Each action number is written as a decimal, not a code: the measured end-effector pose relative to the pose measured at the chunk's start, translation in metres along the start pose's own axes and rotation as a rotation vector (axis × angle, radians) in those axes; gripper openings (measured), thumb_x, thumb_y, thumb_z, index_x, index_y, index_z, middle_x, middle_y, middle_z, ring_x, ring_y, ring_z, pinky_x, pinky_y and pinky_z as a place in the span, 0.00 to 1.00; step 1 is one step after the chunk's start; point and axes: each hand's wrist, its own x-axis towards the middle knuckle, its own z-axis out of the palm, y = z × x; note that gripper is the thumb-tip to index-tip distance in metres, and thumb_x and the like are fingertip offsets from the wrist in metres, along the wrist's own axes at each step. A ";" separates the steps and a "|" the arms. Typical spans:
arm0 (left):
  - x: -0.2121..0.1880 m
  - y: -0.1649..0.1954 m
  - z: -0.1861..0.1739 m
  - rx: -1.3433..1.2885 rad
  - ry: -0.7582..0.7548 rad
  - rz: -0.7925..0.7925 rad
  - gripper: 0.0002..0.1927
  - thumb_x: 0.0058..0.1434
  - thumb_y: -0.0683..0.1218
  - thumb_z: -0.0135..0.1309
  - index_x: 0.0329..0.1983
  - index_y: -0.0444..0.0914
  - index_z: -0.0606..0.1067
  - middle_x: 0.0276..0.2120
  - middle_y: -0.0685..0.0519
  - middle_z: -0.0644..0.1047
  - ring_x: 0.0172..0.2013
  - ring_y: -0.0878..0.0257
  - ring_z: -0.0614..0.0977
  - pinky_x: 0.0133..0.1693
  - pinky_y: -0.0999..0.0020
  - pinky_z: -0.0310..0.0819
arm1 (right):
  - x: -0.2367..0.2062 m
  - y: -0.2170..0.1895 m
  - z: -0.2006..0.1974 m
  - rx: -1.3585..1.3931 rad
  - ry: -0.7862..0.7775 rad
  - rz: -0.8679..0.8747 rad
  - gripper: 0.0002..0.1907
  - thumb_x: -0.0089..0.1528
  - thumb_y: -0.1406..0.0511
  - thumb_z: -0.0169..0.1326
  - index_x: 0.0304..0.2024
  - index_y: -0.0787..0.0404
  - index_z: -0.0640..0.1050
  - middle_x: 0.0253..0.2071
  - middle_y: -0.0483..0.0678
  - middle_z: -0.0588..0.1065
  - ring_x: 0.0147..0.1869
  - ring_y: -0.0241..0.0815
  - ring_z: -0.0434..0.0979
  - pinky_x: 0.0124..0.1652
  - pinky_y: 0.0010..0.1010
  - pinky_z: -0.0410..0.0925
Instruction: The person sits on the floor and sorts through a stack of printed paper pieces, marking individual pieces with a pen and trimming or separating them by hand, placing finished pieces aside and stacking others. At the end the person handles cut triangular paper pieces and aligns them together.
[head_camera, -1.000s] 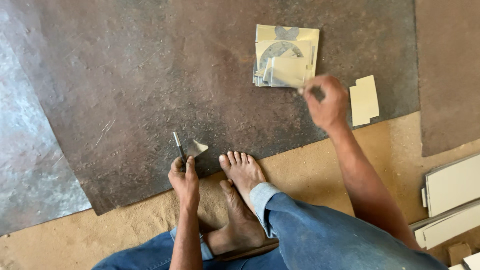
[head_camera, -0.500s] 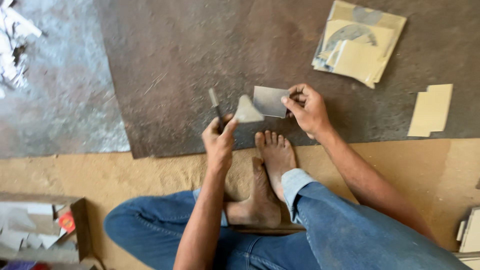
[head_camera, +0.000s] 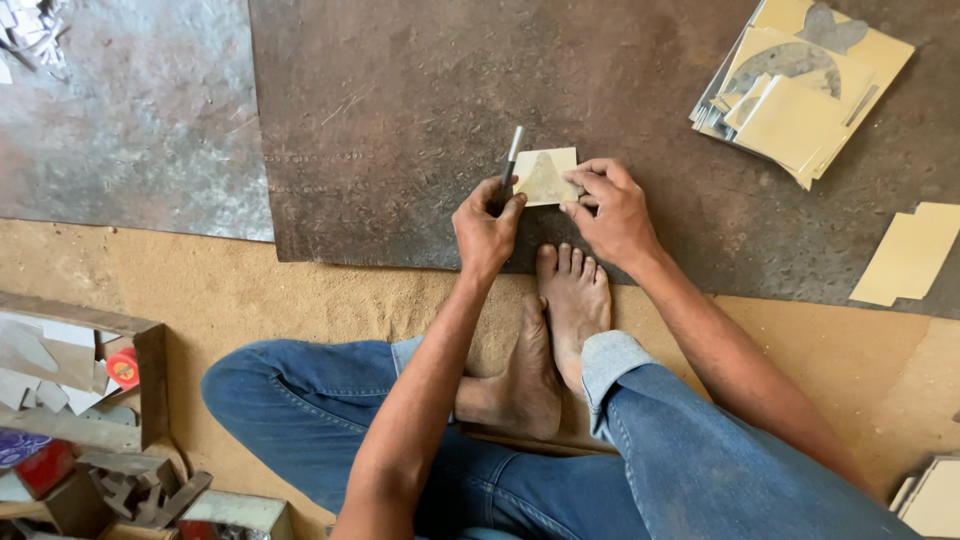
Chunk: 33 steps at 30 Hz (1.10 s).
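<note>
I sit cross-legged on the floor with a dark metal sheet (head_camera: 420, 110) before my feet. My left hand (head_camera: 485, 225) grips a thin metal scribing tool (head_camera: 513, 155), its tip upright beside a small pale rectangular plate (head_camera: 545, 177). My right hand (head_camera: 612, 210) pins that plate flat on the dark sheet with its fingertips. A grey triangular shape shows on the plate's face. Both hands sit just beyond my bare toes (head_camera: 572, 262).
A stack of pale square plates (head_camera: 800, 85) with grey cut-out shapes lies at the upper right, and loose pale pieces (head_camera: 905, 255) lie at the right. A wooden box of scraps (head_camera: 75, 385) stands at the lower left. A lighter metal sheet (head_camera: 120, 120) lies at the left.
My right hand brought a small plate from the stack to in front of my feet. It now lies flat under my fingers, with the tool beside it.
</note>
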 end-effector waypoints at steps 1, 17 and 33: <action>-0.001 -0.001 -0.001 0.010 -0.003 0.054 0.15 0.58 0.44 0.65 0.49 0.37 0.82 0.31 0.52 0.83 0.31 0.69 0.82 0.38 0.71 0.77 | -0.002 0.001 0.001 -0.069 0.009 -0.019 0.18 0.60 0.72 0.64 0.53 0.65 0.80 0.53 0.54 0.74 0.53 0.47 0.80 0.48 0.33 0.78; -0.009 -0.007 -0.010 0.139 -0.101 0.247 0.16 0.55 0.42 0.68 0.46 0.36 0.82 0.33 0.48 0.81 0.30 0.62 0.83 0.36 0.67 0.77 | -0.006 0.006 0.002 -0.111 -0.029 -0.025 0.15 0.63 0.73 0.62 0.52 0.68 0.80 0.55 0.55 0.73 0.48 0.45 0.85 0.45 0.31 0.77; -0.010 -0.005 -0.014 0.112 -0.109 0.209 0.14 0.57 0.41 0.65 0.47 0.38 0.82 0.35 0.48 0.83 0.33 0.62 0.85 0.37 0.68 0.78 | -0.007 0.008 0.008 -0.294 0.020 -0.085 0.14 0.60 0.70 0.67 0.49 0.61 0.84 0.52 0.52 0.74 0.51 0.48 0.81 0.47 0.33 0.75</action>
